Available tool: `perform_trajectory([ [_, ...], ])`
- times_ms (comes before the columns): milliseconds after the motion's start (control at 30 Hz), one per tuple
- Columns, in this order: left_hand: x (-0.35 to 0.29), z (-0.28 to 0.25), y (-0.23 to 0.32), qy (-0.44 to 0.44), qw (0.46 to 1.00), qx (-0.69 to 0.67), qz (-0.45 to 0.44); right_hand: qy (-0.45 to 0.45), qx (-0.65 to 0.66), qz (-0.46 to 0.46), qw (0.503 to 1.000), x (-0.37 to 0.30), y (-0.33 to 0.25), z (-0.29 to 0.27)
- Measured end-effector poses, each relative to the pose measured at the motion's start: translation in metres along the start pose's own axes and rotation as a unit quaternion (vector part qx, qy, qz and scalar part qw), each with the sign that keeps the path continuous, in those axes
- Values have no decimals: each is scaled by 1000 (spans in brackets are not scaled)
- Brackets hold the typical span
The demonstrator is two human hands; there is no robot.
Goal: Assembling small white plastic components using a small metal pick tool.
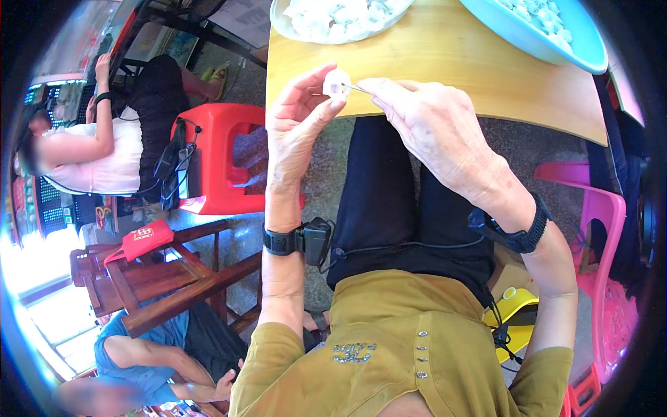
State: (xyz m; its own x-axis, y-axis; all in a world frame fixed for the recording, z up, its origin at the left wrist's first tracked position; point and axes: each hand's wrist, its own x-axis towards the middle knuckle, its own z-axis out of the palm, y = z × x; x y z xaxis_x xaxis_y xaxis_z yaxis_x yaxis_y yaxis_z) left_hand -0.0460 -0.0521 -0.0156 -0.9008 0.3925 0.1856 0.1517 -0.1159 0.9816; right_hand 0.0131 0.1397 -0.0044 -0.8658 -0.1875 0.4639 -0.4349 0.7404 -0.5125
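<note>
Between the thumb and fingertips of my left hand (295,132) is a small whitish piece (335,80), held up just above the near edge of the table. My right hand (445,135) grips a thin metal tool (357,88). The tool's tip touches or sits just in front of the piece; its handle is hidden in my fingers, so its kind does not show. Beyond my hands stand a clear, pale bowl (283,26) full of white pieces and, to the right, a light blue basin (580,59) holding more of them.
The wooden table (431,52) curves across in front of me. To the left are a red plastic stool (212,160) with black devices, a wooden chair (160,274) with a red pouch (147,238), and two seated people. A pink plastic chair (608,257) stands on the right.
</note>
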Motion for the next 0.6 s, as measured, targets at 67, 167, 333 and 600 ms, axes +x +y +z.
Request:
perform_trajectory([
  [67,2,1,0,3,1000,-4,0,0,3,1,1000,1,1,1],
  [167,7,-2,-4,2,1000,26,4,-9,0,5,1000,2,3,1],
  [333,16,-8,-15,-23,993,114,18,-23,-18,15,999,4,9,4],
  [600,19,-10,-24,-30,995,92,-41,-58,10,38,998,6,25,16],
])
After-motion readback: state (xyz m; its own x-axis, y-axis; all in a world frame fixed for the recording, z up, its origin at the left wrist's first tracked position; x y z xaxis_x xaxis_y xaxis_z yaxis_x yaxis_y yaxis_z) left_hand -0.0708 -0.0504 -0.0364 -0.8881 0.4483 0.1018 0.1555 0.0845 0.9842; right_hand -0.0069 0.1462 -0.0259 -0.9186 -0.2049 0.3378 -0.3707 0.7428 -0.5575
